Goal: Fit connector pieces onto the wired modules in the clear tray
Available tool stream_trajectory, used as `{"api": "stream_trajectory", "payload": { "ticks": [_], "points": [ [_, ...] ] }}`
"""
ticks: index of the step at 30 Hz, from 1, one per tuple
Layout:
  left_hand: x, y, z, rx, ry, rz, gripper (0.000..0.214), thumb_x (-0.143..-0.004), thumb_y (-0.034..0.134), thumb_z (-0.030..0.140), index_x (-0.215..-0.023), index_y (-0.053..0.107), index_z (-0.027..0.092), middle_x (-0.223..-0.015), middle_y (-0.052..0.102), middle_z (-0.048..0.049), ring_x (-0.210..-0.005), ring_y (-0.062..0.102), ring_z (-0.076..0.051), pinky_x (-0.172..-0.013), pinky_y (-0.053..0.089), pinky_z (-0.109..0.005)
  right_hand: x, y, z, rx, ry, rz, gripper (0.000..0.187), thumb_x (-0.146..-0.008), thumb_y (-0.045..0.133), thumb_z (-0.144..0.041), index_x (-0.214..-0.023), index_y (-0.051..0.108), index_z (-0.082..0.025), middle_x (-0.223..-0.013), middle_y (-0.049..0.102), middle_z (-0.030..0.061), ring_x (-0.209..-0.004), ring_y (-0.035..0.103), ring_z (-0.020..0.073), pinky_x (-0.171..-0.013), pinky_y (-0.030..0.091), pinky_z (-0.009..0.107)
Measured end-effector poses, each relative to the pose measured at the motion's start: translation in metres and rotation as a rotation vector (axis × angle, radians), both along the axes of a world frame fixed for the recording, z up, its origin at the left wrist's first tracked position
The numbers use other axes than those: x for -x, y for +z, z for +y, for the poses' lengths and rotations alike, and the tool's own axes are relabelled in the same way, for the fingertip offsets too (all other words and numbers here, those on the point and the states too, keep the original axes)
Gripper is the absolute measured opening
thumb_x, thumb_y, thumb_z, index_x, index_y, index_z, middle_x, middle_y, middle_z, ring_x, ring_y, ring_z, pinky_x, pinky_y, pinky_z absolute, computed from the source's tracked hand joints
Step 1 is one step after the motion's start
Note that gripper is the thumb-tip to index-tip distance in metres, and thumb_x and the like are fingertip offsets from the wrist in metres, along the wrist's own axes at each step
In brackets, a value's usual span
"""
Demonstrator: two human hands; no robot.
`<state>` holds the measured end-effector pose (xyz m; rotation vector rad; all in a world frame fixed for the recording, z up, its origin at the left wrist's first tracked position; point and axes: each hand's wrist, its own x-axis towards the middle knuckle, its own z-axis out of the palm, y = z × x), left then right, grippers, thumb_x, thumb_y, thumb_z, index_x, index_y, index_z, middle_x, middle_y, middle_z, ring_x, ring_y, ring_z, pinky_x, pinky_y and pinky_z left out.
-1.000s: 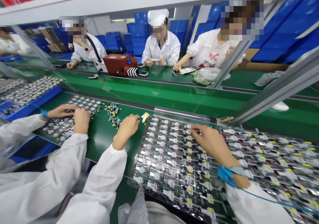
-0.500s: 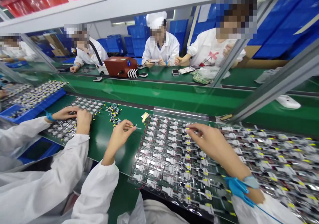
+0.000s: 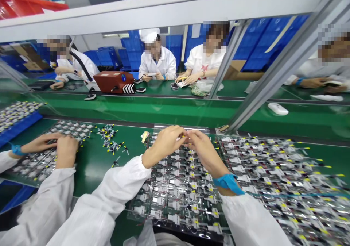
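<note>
My left hand (image 3: 166, 142) and my right hand (image 3: 203, 147) meet above the far end of a transparent tray of small wired electronic modules (image 3: 175, 191). Their fingertips pinch close together, and a tiny yellow-tipped piece shows between them, mostly hidden by my fingers. A blue strap (image 3: 228, 183) circles my right wrist. Loose yellow-tipped connectors (image 3: 111, 140) lie on the green conveyor belt (image 3: 109, 173) to the left of my left hand. A wide sheet of similar modules (image 3: 273, 173) spreads to the right of my right hand.
A co-worker's hands (image 3: 54, 147) work on another module sheet (image 3: 35, 162) to my left. A metal frame post (image 3: 262, 85) rises at right. Beyond a second green belt (image 3: 136, 109), several seated co-workers, a red-brown machine (image 3: 109, 82) and blue crates stand.
My left hand has moved right from the bare belt to above the tray, meeting my right hand. The whole view has swung, shifting the scene left.
</note>
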<state>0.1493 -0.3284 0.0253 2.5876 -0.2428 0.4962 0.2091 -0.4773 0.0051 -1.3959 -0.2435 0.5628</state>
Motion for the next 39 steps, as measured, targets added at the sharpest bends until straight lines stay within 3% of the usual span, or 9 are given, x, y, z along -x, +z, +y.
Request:
{"api": "stream_trajectory", "payload": {
  "ticks": [4, 7, 9, 13, 17, 24, 27, 34, 39],
  "points": [
    [-0.007, -0.012, 0.016, 0.258, -0.233, 0.084, 0.03, -0.087, 0.077, 0.031, -0.11, 0.061, 0.02, -0.109, 0.066, -0.0067, -0.097, 0.064, -0.019, -0.084, 0.052, -0.031, -0.01, -0.001, -0.009, -0.062, 0.036, 0.109, 0.042, -0.064, 0.083, -0.051, -0.089, 0.068, -0.021, -0.091, 0.074, 0.0036, -0.084, 0.069, 0.0173, -0.074, 0.055, 0.028],
    [-0.018, -0.026, 0.039, 0.395, -0.321, 0.143, 0.03, -0.095, 0.066, 0.028, -0.123, 0.056, 0.02, -0.12, 0.065, -0.0095, -0.1, 0.066, -0.018, -0.086, 0.052, -0.031, -0.016, -0.005, -0.016, -0.03, 0.06, 0.166, 0.044, -0.059, 0.09, -0.045, -0.089, 0.07, -0.019, -0.088, 0.073, 0.0024, -0.079, 0.067, 0.0141, -0.074, 0.054, 0.027],
    [-0.029, -0.039, 0.052, 0.244, -0.286, 0.162, 0.022, -0.099, 0.053, 0.015, -0.119, 0.061, 0.019, -0.119, 0.066, -0.0095, -0.103, 0.065, -0.019, -0.091, 0.051, -0.032, -0.02, -0.01, -0.019, 0.026, 0.06, 0.169, 0.044, -0.057, 0.094, -0.04, -0.087, 0.07, -0.019, -0.085, 0.072, 0.001, -0.075, 0.065, 0.0122, -0.074, 0.055, 0.026],
    [-0.055, -0.068, 0.062, -0.244, -0.266, 0.237, 0.039, -0.089, 0.048, -0.003, -0.106, 0.073, 0.022, -0.113, 0.069, -0.0058, -0.106, 0.063, -0.02, -0.097, 0.046, -0.033, -0.027, -0.021, -0.021, 0.126, -0.015, 0.071, 0.035, -0.063, 0.089, -0.037, -0.085, 0.068, -0.02, -0.083, 0.073, 0.0022, -0.074, 0.066, 0.0143, -0.071, 0.056, 0.027],
    [-0.064, -0.085, 0.059, -0.37, -0.289, 0.246, 0.036, -0.092, 0.052, 0.003, -0.11, 0.076, 0.024, -0.107, 0.068, -0.0057, -0.1, 0.063, -0.019, -0.092, 0.047, -0.031, -0.032, -0.028, -0.021, 0.296, -0.034, -0.112, 0.018, -0.074, 0.073, -0.033, -0.084, 0.065, -0.02, -0.083, 0.076, 0.0049, -0.071, 0.066, 0.0159, -0.065, 0.052, 0.027],
    [-0.058, -0.09, 0.058, -0.543, -0.279, 0.212, 0.038, -0.09, 0.053, 0.005, -0.116, 0.071, 0.025, -0.106, 0.063, -0.0066, -0.1, 0.058, -0.023, -0.085, 0.044, -0.032, -0.042, -0.041, -0.01, 0.531, 0.069, -0.374, 0.019, -0.091, 0.046, -0.026, -0.105, 0.057, -0.023, -0.083, 0.075, 0.001, -0.066, 0.066, 0.0146, -0.063, 0.048, 0.026],
    [-0.056, -0.09, 0.055, -0.568, -0.269, 0.191, 0.034, -0.092, 0.053, 0.008, -0.117, 0.07, 0.024, -0.107, 0.062, -0.0077, -0.1, 0.057, -0.023, -0.087, 0.044, -0.033, -0.045, -0.05, -0.001, 0.634, 0.136, -0.405, 0.02, -0.093, 0.041, -0.022, -0.103, 0.058, -0.023, -0.079, 0.074, 0.0002, -0.066, 0.065, 0.014, -0.061, 0.047, 0.024],
    [-0.056, -0.089, 0.054, -0.45, -0.292, 0.167, 0.021, -0.096, 0.054, 0.021, -0.113, 0.066, 0.018, -0.107, 0.062, -0.0089, -0.097, 0.059, -0.023, -0.088, 0.045, -0.033, -0.049, -0.059, 0.007, 0.758, 0.174, -0.454, 0.007, -0.082, 0.066, -0.026, -0.085, 0.061, -0.022, -0.067, 0.07, -0.0005, -0.061, 0.064, 0.0159, -0.06, 0.044, 0.025],
    [-0.059, -0.087, 0.058, -0.373, -0.297, 0.202, 0.021, -0.098, 0.057, 0.027, -0.116, 0.064, 0.019, -0.106, 0.065, -0.0085, -0.098, 0.061, -0.023, -0.084, 0.045, -0.031, -0.055, -0.058, 0.006, 0.77, 0.228, -0.52, 0.015, -0.088, 0.057, -0.018, -0.099, 0.066, -0.023, -0.074, 0.073, -0.0019, -0.069, 0.068, 0.0144, -0.068, 0.046, 0.023]
  ]
}}
